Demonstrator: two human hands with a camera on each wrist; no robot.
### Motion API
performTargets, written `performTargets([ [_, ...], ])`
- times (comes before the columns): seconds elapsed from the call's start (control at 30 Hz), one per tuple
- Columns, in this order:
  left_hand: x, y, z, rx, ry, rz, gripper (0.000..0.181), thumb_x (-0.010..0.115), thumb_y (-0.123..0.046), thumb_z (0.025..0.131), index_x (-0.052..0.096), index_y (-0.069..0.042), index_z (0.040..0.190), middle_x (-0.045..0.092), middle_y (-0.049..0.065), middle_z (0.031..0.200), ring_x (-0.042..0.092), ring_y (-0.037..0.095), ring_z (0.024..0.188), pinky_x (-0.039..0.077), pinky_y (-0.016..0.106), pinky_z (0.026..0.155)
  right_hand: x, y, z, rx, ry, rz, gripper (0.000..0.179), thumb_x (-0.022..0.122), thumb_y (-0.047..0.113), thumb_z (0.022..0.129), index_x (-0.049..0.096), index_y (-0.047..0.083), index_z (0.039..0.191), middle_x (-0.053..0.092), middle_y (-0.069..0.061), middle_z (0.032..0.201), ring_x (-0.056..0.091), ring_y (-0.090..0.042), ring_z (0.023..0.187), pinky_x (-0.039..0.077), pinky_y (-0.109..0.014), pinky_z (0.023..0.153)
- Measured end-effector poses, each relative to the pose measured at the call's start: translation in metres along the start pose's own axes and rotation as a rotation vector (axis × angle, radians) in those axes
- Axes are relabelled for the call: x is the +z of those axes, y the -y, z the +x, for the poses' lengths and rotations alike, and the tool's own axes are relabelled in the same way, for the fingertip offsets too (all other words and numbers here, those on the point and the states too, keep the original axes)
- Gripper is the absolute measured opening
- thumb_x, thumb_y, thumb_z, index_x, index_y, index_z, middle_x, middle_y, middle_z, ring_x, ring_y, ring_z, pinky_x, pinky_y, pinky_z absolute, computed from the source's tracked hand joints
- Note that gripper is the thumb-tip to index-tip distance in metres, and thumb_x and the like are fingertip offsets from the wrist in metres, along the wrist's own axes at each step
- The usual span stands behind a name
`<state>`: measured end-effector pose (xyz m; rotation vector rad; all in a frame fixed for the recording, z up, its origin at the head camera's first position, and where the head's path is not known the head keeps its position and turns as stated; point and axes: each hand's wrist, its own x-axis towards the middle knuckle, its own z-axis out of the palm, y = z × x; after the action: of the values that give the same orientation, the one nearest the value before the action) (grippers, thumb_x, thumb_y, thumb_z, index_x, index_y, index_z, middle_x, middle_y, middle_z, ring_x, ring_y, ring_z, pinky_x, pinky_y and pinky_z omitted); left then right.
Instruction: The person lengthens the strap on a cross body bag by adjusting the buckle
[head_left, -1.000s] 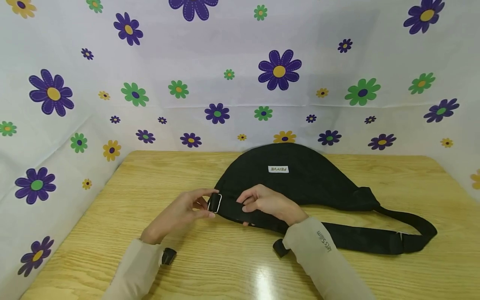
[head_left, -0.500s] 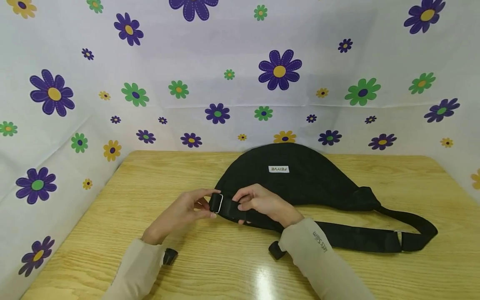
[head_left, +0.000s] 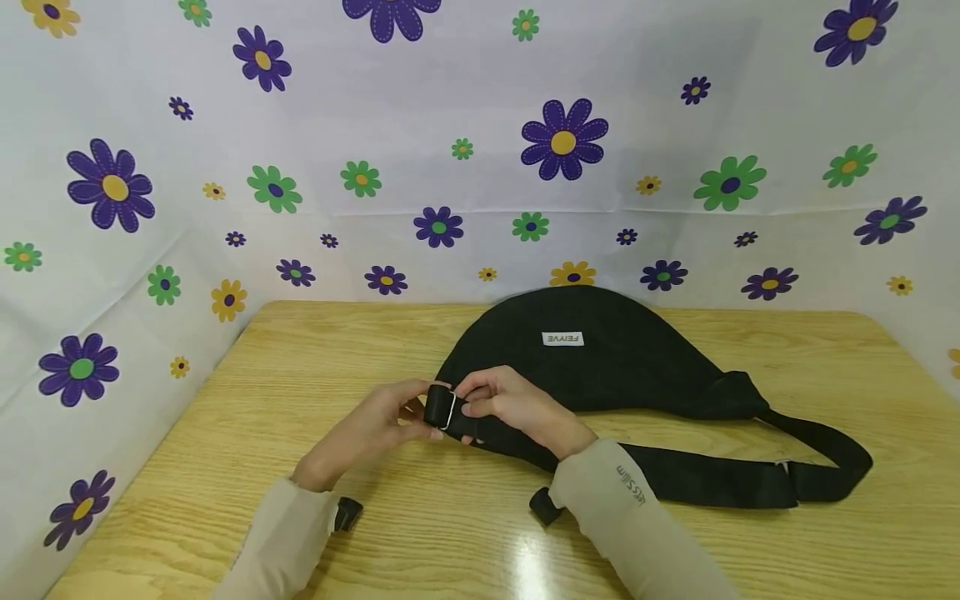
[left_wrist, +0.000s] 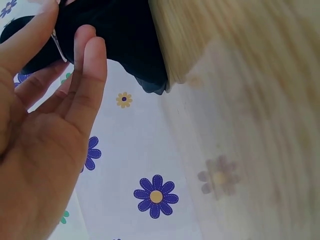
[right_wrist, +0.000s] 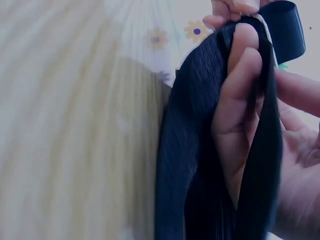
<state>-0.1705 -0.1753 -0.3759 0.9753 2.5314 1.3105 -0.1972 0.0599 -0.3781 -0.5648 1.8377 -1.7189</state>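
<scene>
A black crescent-shaped sling bag [head_left: 600, 358] lies on the table with a white label facing up. At its left end, my left hand [head_left: 371, 433] holds a loop of black strap [head_left: 438, 406] between thumb and fingers, beside a metal slider buckle [head_left: 452, 412]. Just right of the buckle, my right hand [head_left: 517, 408] pinches the strap. In the right wrist view, the strap [right_wrist: 262, 165] runs between the right thumb and fingers, and the loop [right_wrist: 285, 32] bulges beyond the buckle. The left wrist view shows the buckle [left_wrist: 59, 47] partly behind the left fingers.
The bag's long strap [head_left: 720, 477] curves round at the right, with a second metal fitting [head_left: 786, 468]. A small black piece sits at each sleeve cuff. Flower-printed cloth [head_left: 480, 108] stands behind the wooden table [head_left: 420, 533] and along its left side.
My right hand has moved left along the strap, closer to the buckle. The strap loop at the left hand looks fuller. The left hand stays at the buckle.
</scene>
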Motion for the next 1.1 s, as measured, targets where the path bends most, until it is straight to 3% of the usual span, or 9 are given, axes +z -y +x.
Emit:
performTargets([
  [0.17, -0.002, -0.002, -0.001, -0.053, -0.001, 0.005, 0.044, 0.078, -0.003, 0.089, 0.063, 0.003, 0.130, 0.069, 0.013, 0.118, 0.065, 0.017, 0.088, 0.056, 0.033, 0.083, -0.010, 0.002, -0.003, 0.035, 0.029, -0.091, 0.028, 0.058, -0.010, 0.094, 0.060, -0.014, 0.122, 0.071, -0.019, 0.106, 0.068, -0.022, 0.095, 0.048, -0.041, 0.099],
  [0.37, -0.005, -0.002, -0.003, -0.069, -0.009, -0.013, 0.047, 0.077, -0.002, 0.090, 0.061, 0.004, 0.133, 0.068, 0.014, 0.119, 0.065, 0.019, 0.091, 0.055, 0.034, 0.085, -0.022, 0.001, -0.010, 0.103, 0.034, -0.205, 0.031, 0.064, -0.007, 0.092, 0.063, -0.011, 0.123, 0.068, -0.013, 0.108, 0.062, -0.021, 0.103, 0.044, -0.045, 0.103],
  [0.6, -0.005, 0.000, -0.002, -0.038, -0.022, -0.016, 0.044, 0.076, 0.001, 0.089, 0.062, 0.005, 0.131, 0.069, 0.015, 0.117, 0.066, 0.019, 0.089, 0.056, 0.033, 0.083, -0.026, 0.001, -0.013, 0.070, 0.072, -0.221, 0.025, 0.063, -0.010, 0.091, 0.065, -0.011, 0.115, 0.067, -0.001, 0.082, 0.063, -0.014, 0.089, 0.048, -0.041, 0.099],
  [0.7, -0.005, 0.001, -0.003, -0.028, -0.024, -0.008, 0.044, 0.077, 0.000, 0.089, 0.061, 0.006, 0.130, 0.069, 0.016, 0.116, 0.065, 0.018, 0.088, 0.056, 0.033, 0.081, -0.025, 0.000, -0.012, 0.048, 0.074, -0.198, 0.023, 0.061, -0.012, 0.090, 0.066, -0.011, 0.113, 0.065, -0.002, 0.077, 0.065, -0.017, 0.082, 0.049, -0.040, 0.097],
  [0.93, -0.003, 0.000, -0.003, -0.037, -0.034, 0.009, 0.044, 0.079, -0.002, 0.088, 0.064, 0.005, 0.128, 0.070, 0.013, 0.113, 0.064, 0.016, 0.085, 0.056, 0.031, 0.080, -0.014, -0.001, -0.008, 0.035, 0.014, -0.171, 0.023, 0.058, -0.014, 0.091, 0.065, -0.011, 0.113, 0.065, -0.011, 0.093, 0.061, -0.019, 0.088, 0.054, -0.037, 0.089],
  [1.1, 0.000, 0.000, -0.001, 0.001, -0.028, 0.005, 0.032, 0.080, 0.000, 0.086, 0.068, 0.003, 0.115, 0.070, 0.007, 0.101, 0.066, 0.017, 0.087, 0.057, 0.032, 0.079, -0.003, 0.001, -0.004, 0.006, 0.002, -0.101, 0.022, 0.055, -0.016, 0.092, 0.063, -0.013, 0.113, 0.071, -0.016, 0.094, 0.069, -0.023, 0.080, 0.057, -0.033, 0.079],
])
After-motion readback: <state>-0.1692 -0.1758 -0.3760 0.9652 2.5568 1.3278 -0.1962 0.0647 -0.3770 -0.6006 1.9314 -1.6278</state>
